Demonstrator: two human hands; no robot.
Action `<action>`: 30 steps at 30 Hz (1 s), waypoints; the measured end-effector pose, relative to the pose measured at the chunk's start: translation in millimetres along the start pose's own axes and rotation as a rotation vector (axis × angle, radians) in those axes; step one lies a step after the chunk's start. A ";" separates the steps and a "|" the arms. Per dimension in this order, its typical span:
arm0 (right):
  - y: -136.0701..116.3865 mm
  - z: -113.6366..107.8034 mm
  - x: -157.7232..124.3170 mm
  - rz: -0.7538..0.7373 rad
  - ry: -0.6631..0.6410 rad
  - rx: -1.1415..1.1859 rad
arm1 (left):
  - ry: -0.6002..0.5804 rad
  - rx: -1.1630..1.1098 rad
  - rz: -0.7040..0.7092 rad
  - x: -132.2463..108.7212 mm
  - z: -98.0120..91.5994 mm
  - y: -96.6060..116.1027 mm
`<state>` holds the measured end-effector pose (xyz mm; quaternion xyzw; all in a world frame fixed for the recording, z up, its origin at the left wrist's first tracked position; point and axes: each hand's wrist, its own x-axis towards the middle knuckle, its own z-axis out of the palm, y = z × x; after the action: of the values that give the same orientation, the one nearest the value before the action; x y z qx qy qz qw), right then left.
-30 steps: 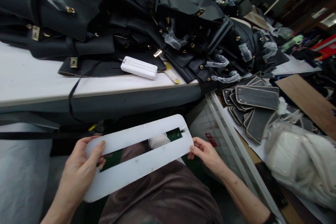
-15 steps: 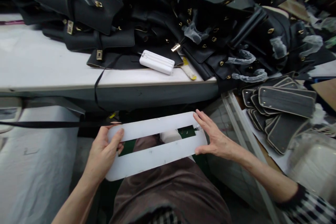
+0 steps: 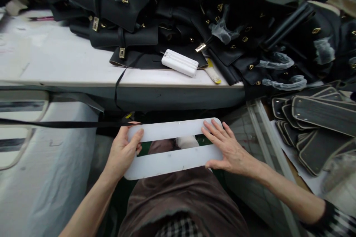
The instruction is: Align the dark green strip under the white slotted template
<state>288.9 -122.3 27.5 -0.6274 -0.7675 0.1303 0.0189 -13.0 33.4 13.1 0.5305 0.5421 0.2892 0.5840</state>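
Observation:
A flat white plastic template (image 3: 167,162) with rounded ends and a long slot through it lies across above my lap, slightly tilted. My left hand (image 3: 125,152) grips its left end, thumb on top and fingers curled through the slot. A thin black strap (image 3: 69,123) runs in from the left edge to the fingers of that hand; whether they pinch it is hidden. My right hand (image 3: 226,148) rests on the right end of the template, fingers spread over its face and thumb by the lower edge.
Ahead is a white table (image 3: 69,66) heaped with black leather bags (image 3: 122,37) with gold clasps. A white power bank (image 3: 180,62) sits near its front edge. On the right lies a stack of dark leather panels (image 3: 325,114). A wrapped block (image 3: 72,155) stands left.
My right hand has slid inward, its fingers now spread flat over the template's right end. The view has shifted left, and my left hand keeps its grip.

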 end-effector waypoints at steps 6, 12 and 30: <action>-11.8 3.4 0.1 0.076 0.034 -0.023 | -0.011 -0.040 -0.005 0.6 -0.1 -1.5; -37.5 15.9 4.7 0.167 0.131 -0.030 | 0.003 -0.044 0.016 -0.7 1.9 -0.4; -32.1 33.9 -56.1 0.905 0.335 0.422 | -0.065 0.012 -0.110 -4.0 -8.5 -0.3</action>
<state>263.5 -188.3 9.5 -0.8908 -0.3635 0.1749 0.2091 -22.0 32.3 15.4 0.5124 0.5529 0.2359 0.6132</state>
